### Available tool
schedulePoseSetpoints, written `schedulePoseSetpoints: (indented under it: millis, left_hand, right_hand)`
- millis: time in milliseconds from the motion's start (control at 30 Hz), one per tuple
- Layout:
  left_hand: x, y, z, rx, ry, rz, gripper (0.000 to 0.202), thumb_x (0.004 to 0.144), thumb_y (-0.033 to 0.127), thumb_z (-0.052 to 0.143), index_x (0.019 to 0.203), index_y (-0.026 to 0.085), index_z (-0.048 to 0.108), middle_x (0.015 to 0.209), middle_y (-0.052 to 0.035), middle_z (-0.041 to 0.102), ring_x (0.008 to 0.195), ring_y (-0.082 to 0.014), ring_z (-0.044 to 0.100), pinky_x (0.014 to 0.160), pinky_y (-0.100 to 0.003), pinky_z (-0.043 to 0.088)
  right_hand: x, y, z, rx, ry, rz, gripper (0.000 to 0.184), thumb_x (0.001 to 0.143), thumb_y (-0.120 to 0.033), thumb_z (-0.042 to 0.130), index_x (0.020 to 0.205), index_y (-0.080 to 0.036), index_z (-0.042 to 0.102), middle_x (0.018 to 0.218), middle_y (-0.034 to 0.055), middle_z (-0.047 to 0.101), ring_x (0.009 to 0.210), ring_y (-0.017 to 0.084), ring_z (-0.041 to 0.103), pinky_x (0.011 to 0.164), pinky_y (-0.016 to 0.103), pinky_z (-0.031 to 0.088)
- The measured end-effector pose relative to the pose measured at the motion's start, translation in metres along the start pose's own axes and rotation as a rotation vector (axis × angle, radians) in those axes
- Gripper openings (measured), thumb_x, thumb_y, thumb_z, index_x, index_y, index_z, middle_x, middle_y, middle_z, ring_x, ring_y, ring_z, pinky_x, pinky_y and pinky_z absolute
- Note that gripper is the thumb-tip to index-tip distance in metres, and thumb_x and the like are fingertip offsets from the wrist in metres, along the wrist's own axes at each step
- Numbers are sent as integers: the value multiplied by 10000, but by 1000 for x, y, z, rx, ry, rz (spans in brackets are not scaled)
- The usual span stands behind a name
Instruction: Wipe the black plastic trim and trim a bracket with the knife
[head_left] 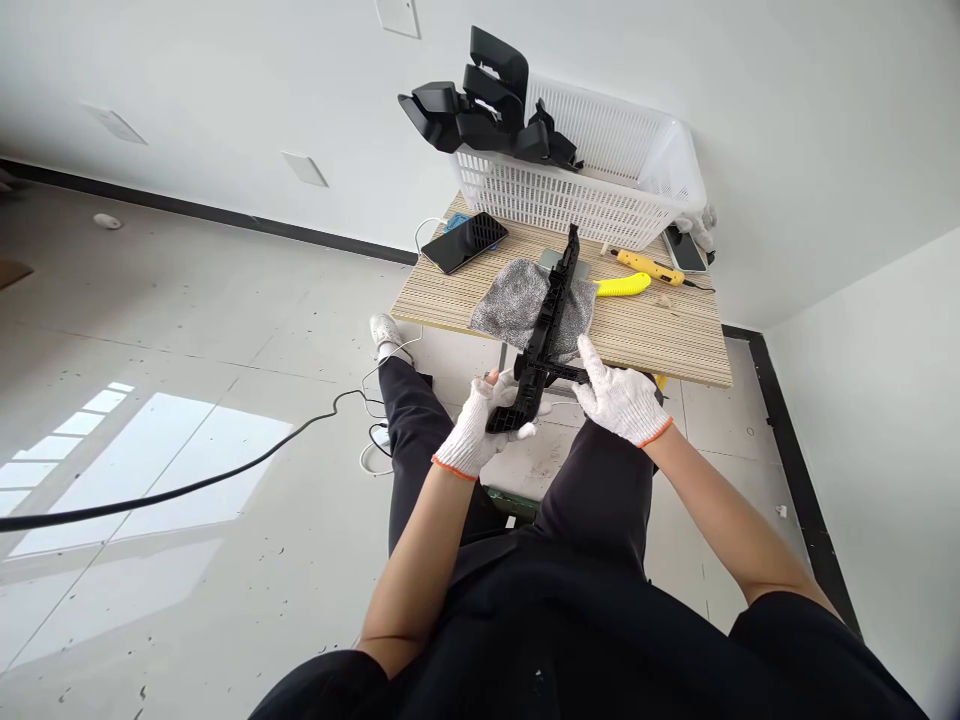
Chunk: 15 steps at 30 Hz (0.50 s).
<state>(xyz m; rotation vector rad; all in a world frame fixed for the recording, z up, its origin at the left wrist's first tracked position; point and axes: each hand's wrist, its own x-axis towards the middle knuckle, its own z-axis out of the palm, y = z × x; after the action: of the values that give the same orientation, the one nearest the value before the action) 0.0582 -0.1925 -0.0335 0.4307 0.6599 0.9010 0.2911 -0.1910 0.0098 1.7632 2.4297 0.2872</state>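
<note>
A long black plastic part (551, 315) with a ribbed side slants over the near edge of the table, its far end above a grey cloth (513, 300). My left hand (480, 425), in a white knit glove, is closed around the part's near end. From its middle a short black piece (564, 371) sticks out toward my right hand (619, 400); I cannot tell whether it belongs to the part. My gloved right hand is closed on that piece, with the index finger stretched along toward the cloth.
A white plastic basket (566, 195) with several black plastic parts (487, 105) stands at the back of the wooden table (660, 345). Around the cloth lie a black phone (465, 242), a yellow handle (624, 285), a yellow corded tool (649, 266) and another phone (684, 250). Cables (247, 465) cross the floor at left.
</note>
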Motion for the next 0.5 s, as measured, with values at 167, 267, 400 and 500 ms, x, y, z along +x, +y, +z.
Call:
schedulePoseSetpoints:
  millis: [167, 267, 400, 500]
  left_hand:
    - [2, 0, 4, -23, 51, -49, 531, 954, 637, 536, 1244, 199, 614, 1234, -168, 669, 961, -330, 756, 474, -277, 569]
    - [0, 2, 9, -22, 74, -67, 515, 1002, 597, 462, 1283, 187, 600, 1247, -178, 666, 970, -328, 756, 483, -284, 579]
    - [-2, 2, 11, -20, 90, -56, 540, 986, 623, 480, 1259, 173, 604, 1271, -195, 660, 1012, -353, 748, 483, -287, 588]
    - [-2, 1, 8, -35, 84, -34, 596, 971, 679, 456, 1237, 168, 606, 1284, -204, 659, 1044, -373, 738, 497, -307, 607]
  right_hand:
    - [1, 0, 0, -11, 21, 16, 753, 1059, -436, 338, 1671, -84, 76, 829, 91, 763, 675, 231, 683, 550, 322, 283]
    - [1, -2, 2, -15, 42, 42, 800, 1042, -485, 369, 1666, -68, 95, 802, 92, 759, 641, 222, 673, 541, 314, 262]
    - [-1, -6, 1, -36, 62, 145, 923, 999, -614, 411, 1650, -20, 138, 691, 92, 730, 568, 227, 637, 521, 303, 253]
    - [-5, -7, 1, -37, 106, 128, 832, 1018, -529, 401, 1647, -28, 188, 660, 88, 712, 544, 216, 609, 520, 305, 261]
